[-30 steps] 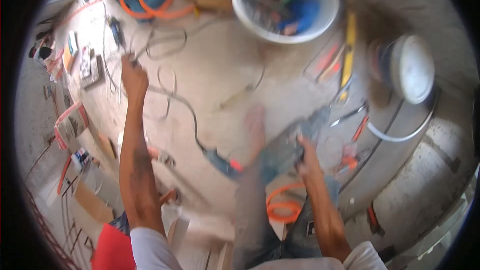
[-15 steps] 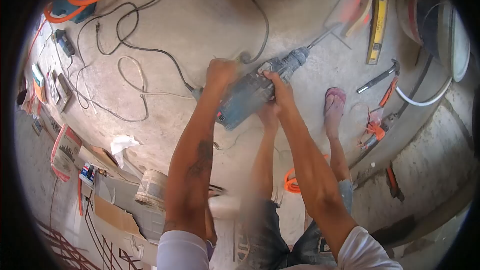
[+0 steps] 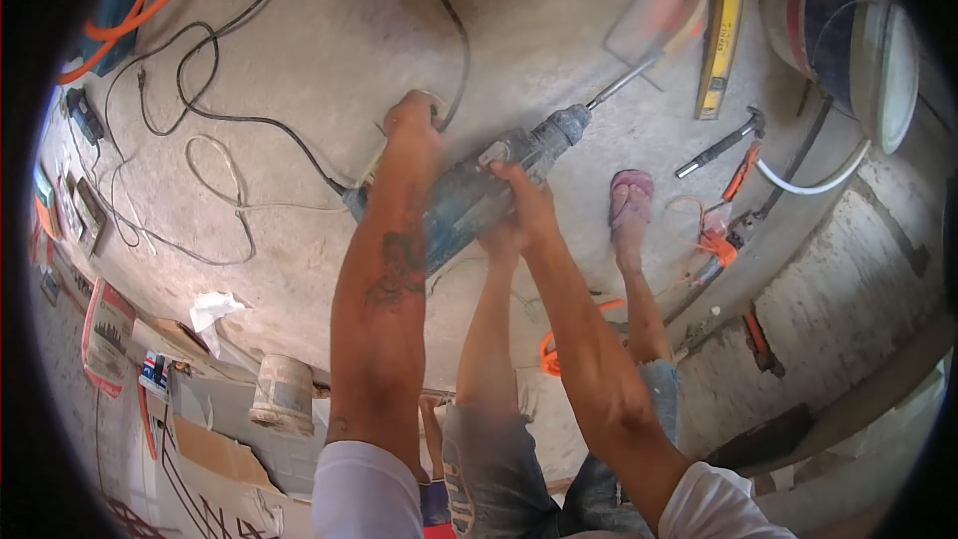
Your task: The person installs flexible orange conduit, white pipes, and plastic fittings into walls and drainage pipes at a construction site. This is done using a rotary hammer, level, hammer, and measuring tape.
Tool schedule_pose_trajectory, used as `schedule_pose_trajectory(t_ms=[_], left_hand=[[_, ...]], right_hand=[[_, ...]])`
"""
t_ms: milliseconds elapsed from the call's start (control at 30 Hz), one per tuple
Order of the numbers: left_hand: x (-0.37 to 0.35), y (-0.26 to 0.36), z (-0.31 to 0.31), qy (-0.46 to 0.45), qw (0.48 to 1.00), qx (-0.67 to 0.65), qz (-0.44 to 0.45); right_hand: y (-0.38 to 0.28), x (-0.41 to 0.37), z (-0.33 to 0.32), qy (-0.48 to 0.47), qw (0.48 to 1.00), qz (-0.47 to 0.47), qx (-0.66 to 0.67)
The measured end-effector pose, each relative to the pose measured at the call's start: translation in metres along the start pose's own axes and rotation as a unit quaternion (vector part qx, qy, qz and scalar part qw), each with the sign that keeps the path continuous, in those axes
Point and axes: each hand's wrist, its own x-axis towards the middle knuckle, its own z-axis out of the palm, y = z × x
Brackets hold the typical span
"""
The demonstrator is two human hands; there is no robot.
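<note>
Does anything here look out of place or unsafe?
Yes: a foot in an open pink sandal stands close to the drill gripped by the right hand, and its black cable loops loosely over the floor.

You will find no word, brand or number here that you can read. The yellow spirit level (image 3: 720,30) carries dark print along its face, too small and blurred to make out. The red-and-grey sack (image 3: 105,324) at your far left shows a printed panel, but its lettering stays illegible. The small box (image 3: 155,374) just beside that sack has coloured print, again too fine to tell. The housing of the blue drill (image 3: 459,205) is smeared, so any lettering there cannot be told
</note>
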Motion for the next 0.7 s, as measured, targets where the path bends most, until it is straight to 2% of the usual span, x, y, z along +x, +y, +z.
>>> schedule_pose_trajectory(t_ms=[67,133,233,300,367,433,533,633,700], left_hand=[[-0.001,0.018,0.006,0.074,0.993,-0.035,-0.083],[-0.02,0.064,0.011,0.157,0.968,-0.093,-0.173],[-0.031,0.088,0.014,0.154,0.976,-0.077,-0.131],[-0.021,0.086,0.007,0.102,0.99,-0.078,-0.06],[-0.022,0.086,0.002,0.08,0.992,-0.067,-0.074],[-0.026,0.112,0.003,0.091,0.983,-0.053,-0.148],[-0.018,0.111,0.006,0.085,0.994,0.02,-0.07],[0.004,0.119,-0.01,-0.071,0.992,-0.077,-0.073],[-0.022,0.141,-0.006,-0.145,0.988,-0.039,0.038]], right_hand=[[-0.004,-0.003,0.002,0.008,1.0,-0.007,0.009],[-0.011,-0.005,0.004,0.018,1.0,-0.006,0.009],[-0.019,-0.007,0.006,0.029,1.0,-0.003,-0.012],[-0.026,-0.006,0.006,0.029,0.999,-0.024,-0.034],[-0.026,-0.004,-0.002,0.009,0.999,-0.037,-0.036],[-0.033,-0.004,0.0,-0.003,0.999,-0.043,-0.03],[-0.04,-0.019,-0.004,-0.001,0.999,-0.04,-0.015],[-0.038,-0.037,-0.019,-0.011,0.999,-0.044,0.006],[-0.041,-0.053,-0.03,-0.019,0.998,-0.05,0.026]])
